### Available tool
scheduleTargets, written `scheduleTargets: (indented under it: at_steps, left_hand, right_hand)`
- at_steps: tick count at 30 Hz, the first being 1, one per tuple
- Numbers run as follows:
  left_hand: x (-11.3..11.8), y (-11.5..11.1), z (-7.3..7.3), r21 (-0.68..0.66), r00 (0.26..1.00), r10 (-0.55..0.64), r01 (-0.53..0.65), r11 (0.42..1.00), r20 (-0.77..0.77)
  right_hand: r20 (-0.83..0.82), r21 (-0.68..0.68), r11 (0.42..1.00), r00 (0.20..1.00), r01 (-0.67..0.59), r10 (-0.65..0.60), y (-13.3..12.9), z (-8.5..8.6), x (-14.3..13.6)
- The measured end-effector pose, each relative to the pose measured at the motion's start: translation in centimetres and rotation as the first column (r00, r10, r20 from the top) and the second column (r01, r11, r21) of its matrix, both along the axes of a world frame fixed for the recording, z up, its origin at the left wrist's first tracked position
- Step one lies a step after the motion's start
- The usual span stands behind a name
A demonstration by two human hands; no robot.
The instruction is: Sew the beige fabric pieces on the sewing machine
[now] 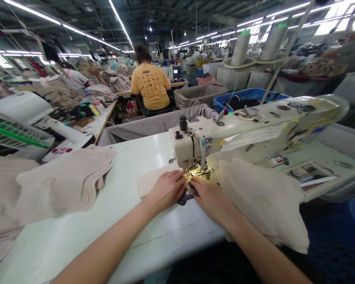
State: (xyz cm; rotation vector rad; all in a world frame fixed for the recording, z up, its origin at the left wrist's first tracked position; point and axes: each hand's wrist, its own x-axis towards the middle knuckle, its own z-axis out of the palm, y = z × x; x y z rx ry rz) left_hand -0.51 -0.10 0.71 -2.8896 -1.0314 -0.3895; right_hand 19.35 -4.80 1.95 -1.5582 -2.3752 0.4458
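Note:
Under the lit needle area of the sewing machine (189,148), a beige fabric piece (146,180) lies on the table. My left hand (169,188) presses on this piece, its fingers closed together beside the presser foot (197,172). Close by on the right, my right hand (209,196) has its fingertips bent together at the needle plate. What those fingertips hold is hidden. Dark metal parts show between my two hands. Past my right forearm, a stack of beige fabric pieces (260,201) hangs over the table's front edge.
More beige fabric pieces (65,181) are piled at left, near a white fan (20,118). Behind the machine stand a grey cloth bin (148,128) and a blue basket (239,96). A person in a yellow shirt (150,85) sits ahead. Thread cones (241,47) stand at upper right.

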Motion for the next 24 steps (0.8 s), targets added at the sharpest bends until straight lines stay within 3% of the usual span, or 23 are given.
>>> scheduleTargets:
  at_steps: [6, 15, 24]
  left_hand:
    - [-0.1, 0.9, 0.5, -0.004, 1.0, 0.001, -0.001, 1.0, -0.017]
    - [-0.2, 0.0, -0.6, 0.0, 0.996, 0.043, -0.043, 0.999, 0.074]
    - [-0.2, 0.3, -0.5, -0.025, 0.996, 0.062, -0.061, 0.998, 0.057]
  right_hand:
    - [-0.023, 0.021, 1.0, 1.0, 0.01, -0.01, -1.4, -0.8, 0.1]
    - [0.007, 0.132, 0.989, 0.998, 0.06, -0.061, -3.5, -3.7, -0.7]
    - [0.03, 0.163, 0.985, 0.997, 0.06, -0.066, -3.5, -4.0, -0.8]
